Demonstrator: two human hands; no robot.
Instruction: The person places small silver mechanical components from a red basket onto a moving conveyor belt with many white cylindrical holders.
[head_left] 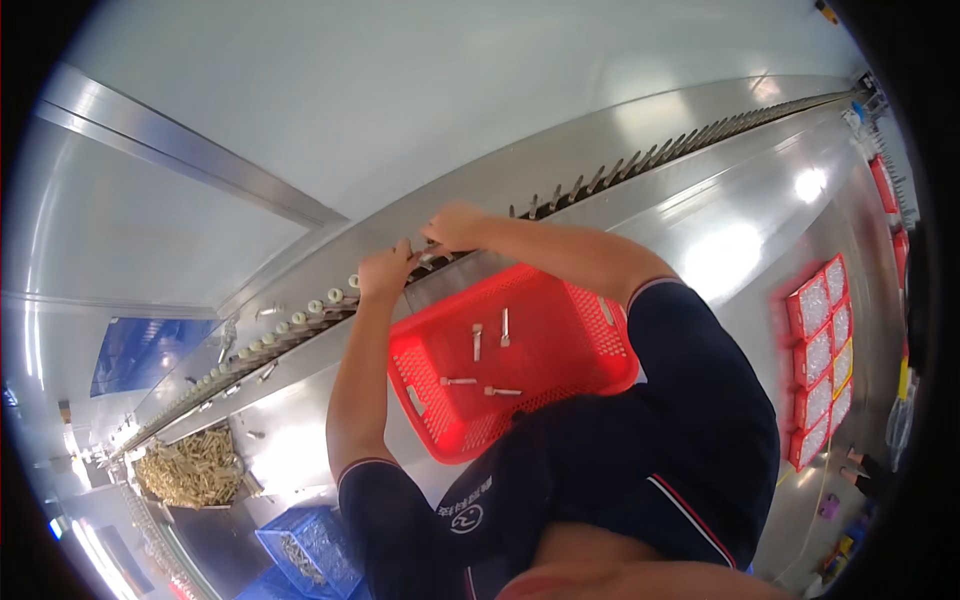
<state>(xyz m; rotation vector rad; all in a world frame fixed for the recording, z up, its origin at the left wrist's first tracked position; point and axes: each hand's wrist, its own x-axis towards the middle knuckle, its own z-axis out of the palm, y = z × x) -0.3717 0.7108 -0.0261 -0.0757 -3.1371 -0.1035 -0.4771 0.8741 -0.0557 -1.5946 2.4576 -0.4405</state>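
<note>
Both my hands are over a long chain conveyor (560,199) fitted with a row of upright dark pins. My left hand (386,271) is closed at the chain, its fingertips pinched on something too small to make out. Just right of it and slightly farther away, my right hand (456,227) has curled fingers; what they hold is hidden. Small silvery parts (427,260) show at the chain between and below the hands. Left of my left hand, pale round-ended parts (335,295) sit on the chain in a row. The pins to the right of my right hand are bare.
A red perforated basket (440,430) stands in front of me, holding several small pale stemmed pieces (506,327). Brass-coloured parts (195,468) lie heaped at left, near a blue crate (310,550). Red trays (812,370) of clear pieces are at right. A metal panel rises behind the chain.
</note>
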